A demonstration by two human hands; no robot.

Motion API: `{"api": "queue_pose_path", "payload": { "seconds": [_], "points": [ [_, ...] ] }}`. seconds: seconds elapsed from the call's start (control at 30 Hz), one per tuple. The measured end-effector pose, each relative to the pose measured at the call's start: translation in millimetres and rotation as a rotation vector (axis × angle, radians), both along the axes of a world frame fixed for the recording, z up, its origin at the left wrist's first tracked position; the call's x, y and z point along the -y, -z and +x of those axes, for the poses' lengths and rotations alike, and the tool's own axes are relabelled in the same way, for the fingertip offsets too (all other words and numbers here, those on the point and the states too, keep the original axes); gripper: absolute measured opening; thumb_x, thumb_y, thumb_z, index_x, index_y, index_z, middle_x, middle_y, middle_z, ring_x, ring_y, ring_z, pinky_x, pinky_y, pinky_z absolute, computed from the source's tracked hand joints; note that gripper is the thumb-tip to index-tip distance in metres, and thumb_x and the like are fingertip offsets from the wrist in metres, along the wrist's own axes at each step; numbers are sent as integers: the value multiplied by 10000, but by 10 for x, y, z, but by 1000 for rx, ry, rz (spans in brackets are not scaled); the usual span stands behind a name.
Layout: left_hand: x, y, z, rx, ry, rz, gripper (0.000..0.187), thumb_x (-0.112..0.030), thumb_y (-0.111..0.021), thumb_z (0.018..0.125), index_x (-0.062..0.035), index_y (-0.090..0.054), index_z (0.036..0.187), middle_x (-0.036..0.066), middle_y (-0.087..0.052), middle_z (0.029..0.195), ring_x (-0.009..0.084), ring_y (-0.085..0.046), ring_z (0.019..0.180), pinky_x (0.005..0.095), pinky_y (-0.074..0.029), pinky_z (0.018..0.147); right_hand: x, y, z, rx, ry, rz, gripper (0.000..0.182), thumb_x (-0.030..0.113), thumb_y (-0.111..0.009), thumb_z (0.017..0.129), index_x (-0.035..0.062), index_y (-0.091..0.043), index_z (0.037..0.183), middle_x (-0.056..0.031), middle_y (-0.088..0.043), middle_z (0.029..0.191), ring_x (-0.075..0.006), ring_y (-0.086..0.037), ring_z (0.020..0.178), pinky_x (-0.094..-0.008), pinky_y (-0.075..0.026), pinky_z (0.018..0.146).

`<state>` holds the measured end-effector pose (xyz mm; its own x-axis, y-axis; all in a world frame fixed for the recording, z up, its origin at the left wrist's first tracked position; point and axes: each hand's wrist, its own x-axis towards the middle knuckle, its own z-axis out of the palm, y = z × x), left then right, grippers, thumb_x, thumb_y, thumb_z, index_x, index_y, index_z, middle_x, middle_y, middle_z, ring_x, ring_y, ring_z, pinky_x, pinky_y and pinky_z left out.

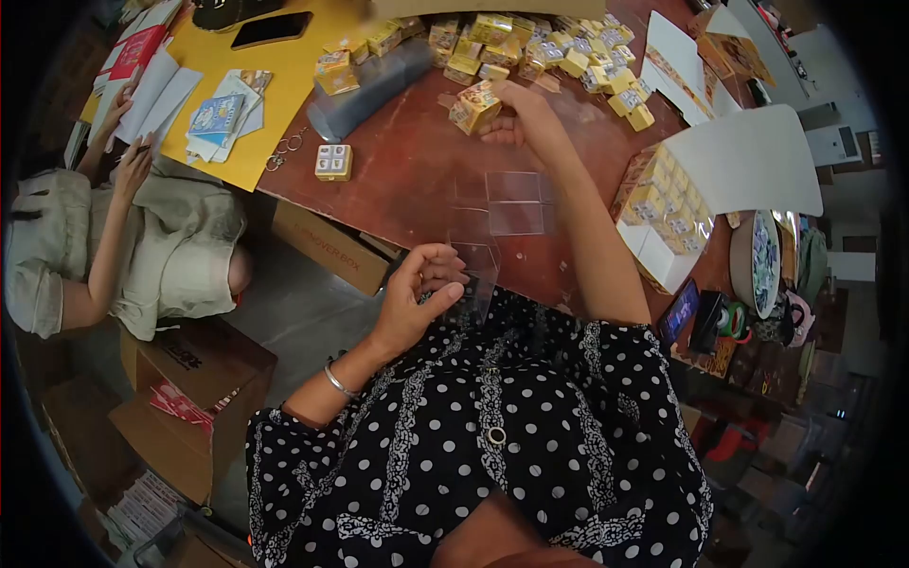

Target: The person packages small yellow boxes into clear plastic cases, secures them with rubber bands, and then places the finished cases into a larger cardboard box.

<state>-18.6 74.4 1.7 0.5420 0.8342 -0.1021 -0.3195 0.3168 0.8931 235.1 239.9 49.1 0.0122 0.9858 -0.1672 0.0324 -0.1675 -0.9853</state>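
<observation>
My left hand, a bangle on its wrist, is closed around a transparent plastic box near the table's front edge. Farther out, my right hand grips a small yellow printed box beside the pile; its fingertips are partly hidden. Several similar yellow boxes lie heaped at the back. Flat on the red-brown table between my hands is a transparent plastic piece. A single yellow-and-white box with a four-part printed top stands to the left.
A display carton with an open white lid holds rows of yellow boxes on the right. A rolled grey plastic sheet lies at the back left. Another person sits at left with papers by a phone. Cardboard boxes stand below.
</observation>
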Motion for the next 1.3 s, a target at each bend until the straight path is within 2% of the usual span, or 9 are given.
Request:
{"api": "queue_pose_path", "payload": {
  "seconds": [0.07,0.3,0.47,0.6,0.8,0.87,0.97,1.2,1.3],
  "points": [
    [12,-5,44,9,30,0,480,-150,-715,918,-1,-483,1309,114,-601,1210,205,-640,1096,330,-505,971,339,-85,208,-331,-47,-97,378,389,-571,1009,46,-637,1153,-70,-713,964,-144,-688,751,-265,-581,665],
    [157,-56,233,38,117,-7,482,-136,-722,912,10,-488,1308,118,-605,1205,213,-640,1093,333,-501,986,1294,-160,681,-311,80,-210,464,470,-590,1000,45,-620,1183,-74,-711,957,-135,-688,702,-246,-586,575],
    [229,-36,315,28,160,23,466,-143,-717,918,-2,-494,1302,99,-608,1197,198,-639,1086,324,-501,970,1846,118,728,391,275,-212,490,493,-573,1008,4,-551,1019,-99,-681,820,-126,-648,538,-244,-526,454],
    [273,11,354,16,185,32,456,-150,-715,921,-7,-499,1298,96,-609,1190,193,-640,1079,327,-501,966,2103,186,671,490,308,-201,490,490,-576,1007,6,-522,954,-102,-661,749,-138,-621,472,-241,-485,410],
    [269,-4,331,-41,152,54,424,-146,-691,943,5,-511,1296,94,-615,1178,181,-647,1068,304,-517,939,2301,-107,762,900,220,-254,369,316,-686,966,-10,-556,1082,-121,-680,856,-174,-686,695,-337,-577,664],
    [274,-5,351,-46,146,52,417,-136,-683,948,9,-512,1299,95,-615,1177,178,-648,1070,296,-519,932,2356,-70,738,981,86,270,430,221,-750,896,31,-574,1241,-109,-659,1130,-217,-655,1010,-375,-530,916],
    [280,-14,374,-63,138,45,408,-120,-673,954,12,-511,1305,96,-615,1178,176,-649,1071,286,-521,925,2333,-20,641,982,-56,319,569,172,-787,828,104,-566,1348,-81,-588,1280,-264,-555,1199,-387,-467,1017],
    [307,2,385,-69,127,18,419,-116,-687,951,9,-513,1312,97,-616,1186,175,-648,1072,278,-521,916,2187,39,609,1163,-246,294,598,102,-770,811,124,-561,1371,-78,-602,1188,-279,-575,1132,-377,-467,1001],
    [305,-18,383,-61,112,-5,418,-111,-687,950,8,-515,1311,97,-616,1185,175,-648,1073,280,-520,920,2233,58,696,819,-70,173,457,97,-749,853,92,-578,1276,-75,-591,1130,-225,-598,1051,-361,-485,949]
  ]
}}
